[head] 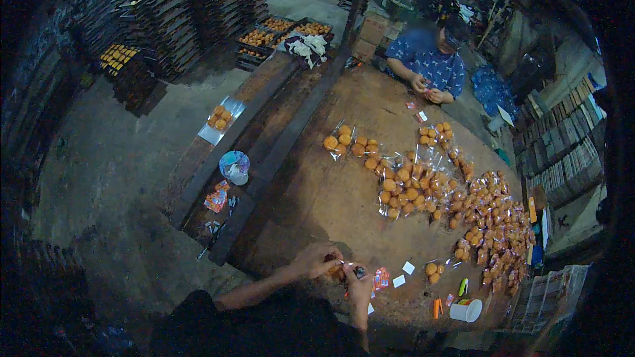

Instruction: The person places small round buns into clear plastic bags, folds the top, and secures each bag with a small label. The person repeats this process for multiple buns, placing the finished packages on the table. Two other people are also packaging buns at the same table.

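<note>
At the near edge of the wooden table, my left hand [312, 261] grips a clear plastic bag of round golden-brown cakes [334, 272], partly hidden by the fingers. My right hand [359, 288] is close beside it at the bag's edge, closed around a small dark object [359, 271], possibly a stapler. Just right of that hand lies a pile of red-and-white printed cards [381, 278], and two small white cards [399, 281] lie farther right. A single bag of cakes [433, 272] rests beyond them.
Many filled bags [496, 228] are heaped along the table's right side. An orange stapler [437, 309], a green stapler [463, 287] and a white tub [466, 311] stand near the front edge. Across the table [307, 183], a person [426, 59] handles something small. Stacked trays [163, 25] stand behind left.
</note>
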`<state>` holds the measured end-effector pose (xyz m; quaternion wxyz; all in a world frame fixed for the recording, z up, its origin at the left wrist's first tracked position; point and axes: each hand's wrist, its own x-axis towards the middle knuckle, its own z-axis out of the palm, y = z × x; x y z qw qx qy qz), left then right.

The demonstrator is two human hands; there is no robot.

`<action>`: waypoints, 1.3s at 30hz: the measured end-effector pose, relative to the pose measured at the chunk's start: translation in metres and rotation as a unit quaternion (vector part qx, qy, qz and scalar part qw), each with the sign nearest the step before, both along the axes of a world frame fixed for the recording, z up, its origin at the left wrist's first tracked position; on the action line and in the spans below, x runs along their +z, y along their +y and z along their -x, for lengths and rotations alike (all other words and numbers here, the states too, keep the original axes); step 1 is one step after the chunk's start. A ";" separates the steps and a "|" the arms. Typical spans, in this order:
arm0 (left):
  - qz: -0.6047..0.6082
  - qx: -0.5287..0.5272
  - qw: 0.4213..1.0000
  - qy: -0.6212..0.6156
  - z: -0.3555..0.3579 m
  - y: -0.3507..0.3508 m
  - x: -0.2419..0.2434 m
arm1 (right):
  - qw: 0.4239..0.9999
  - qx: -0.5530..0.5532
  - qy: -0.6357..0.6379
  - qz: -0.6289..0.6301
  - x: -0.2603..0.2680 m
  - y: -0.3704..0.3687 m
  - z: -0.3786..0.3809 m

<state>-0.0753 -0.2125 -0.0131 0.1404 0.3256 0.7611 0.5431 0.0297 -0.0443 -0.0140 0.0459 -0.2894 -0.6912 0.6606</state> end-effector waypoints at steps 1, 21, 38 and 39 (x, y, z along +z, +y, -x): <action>-0.001 -0.010 1.000 -0.003 0.002 -0.001 0.001 | 1.000 0.001 0.015 0.016 -0.004 -0.001 -0.001; 0.045 -0.023 0.998 -0.042 0.003 0.007 -0.011 | 0.966 0.082 0.028 -0.244 0.009 0.007 0.003; 0.068 0.114 0.990 -0.046 0.039 -0.027 -0.013 | 0.884 -0.318 0.007 -0.344 -0.108 0.194 -0.063; 0.072 0.131 0.988 -0.043 0.038 -0.026 -0.014 | 0.872 -0.324 -0.017 -0.367 -0.112 0.207 -0.067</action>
